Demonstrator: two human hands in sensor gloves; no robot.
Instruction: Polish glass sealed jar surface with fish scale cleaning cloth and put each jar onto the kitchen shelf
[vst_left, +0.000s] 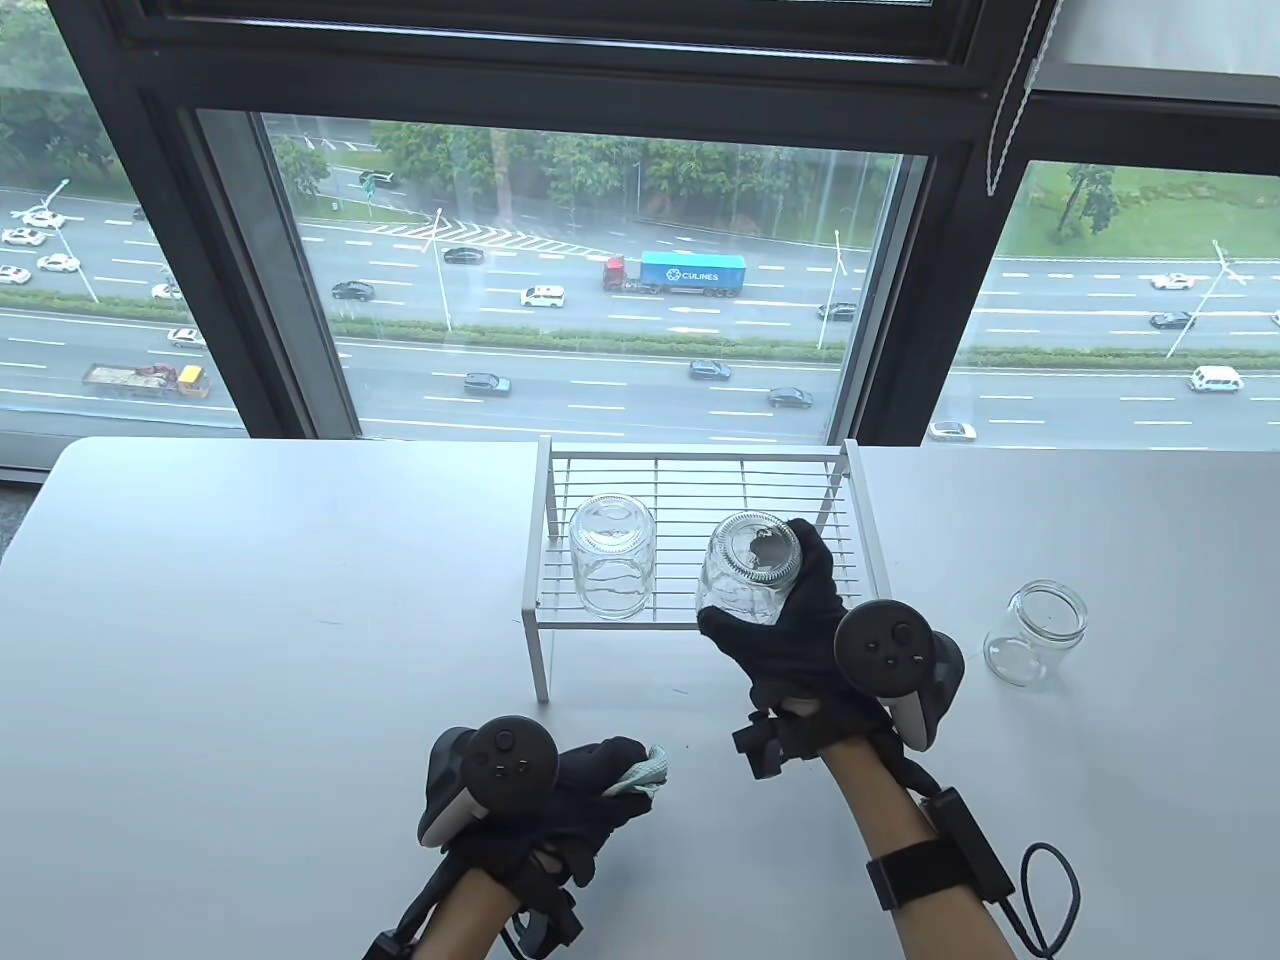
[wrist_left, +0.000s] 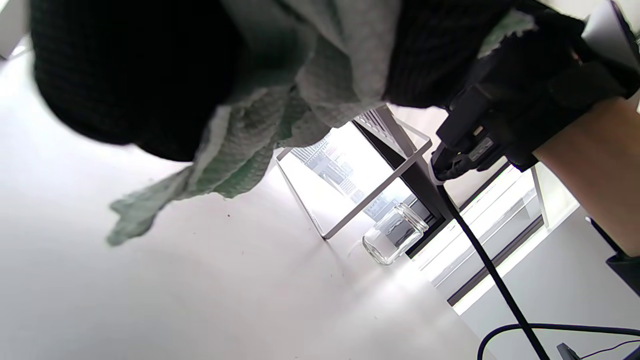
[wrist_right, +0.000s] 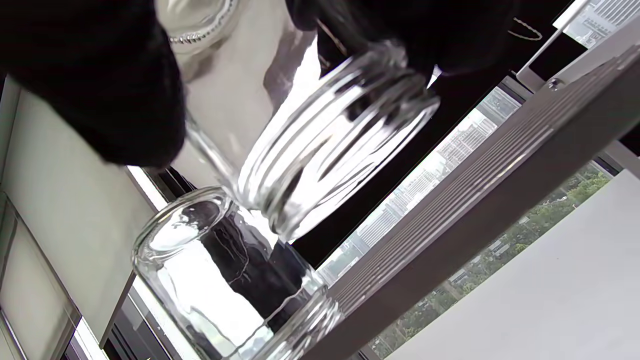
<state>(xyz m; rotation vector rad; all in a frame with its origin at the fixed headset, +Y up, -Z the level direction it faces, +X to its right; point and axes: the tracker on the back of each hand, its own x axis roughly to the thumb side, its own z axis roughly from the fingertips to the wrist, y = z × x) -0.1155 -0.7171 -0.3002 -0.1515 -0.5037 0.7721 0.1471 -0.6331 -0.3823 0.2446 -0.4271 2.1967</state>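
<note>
Both of my hands are busy at the white table (vst_left: 250, 560). With my right hand (vst_left: 800, 625) I am gripping 1 glass jar (vst_left: 750, 570), fingers and thumb curled around its body. I am holding this jar upside down and tilted, mouth down, over the right part of the white wire shelf (vst_left: 690, 520); in the right wrist view its threaded mouth (wrist_right: 330, 145) is hanging above the wires, not touching them.

A second jar (vst_left: 612, 558) is standing upside down on the left part of the shelf, just beside the jar I am holding. A third jar (vst_left: 1036, 632) is standing upright with its mouth open on the table, to the right of the shelf and apart from it.

With my left hand (vst_left: 590, 795) I am holding the pale green cleaning cloth (vst_left: 640, 772) bunched inside curled fingers, low over the table and near its front edge. In the left wrist view 1 loose corner of the cloth (wrist_left: 145, 212) is hanging down toward the table surface.
</note>
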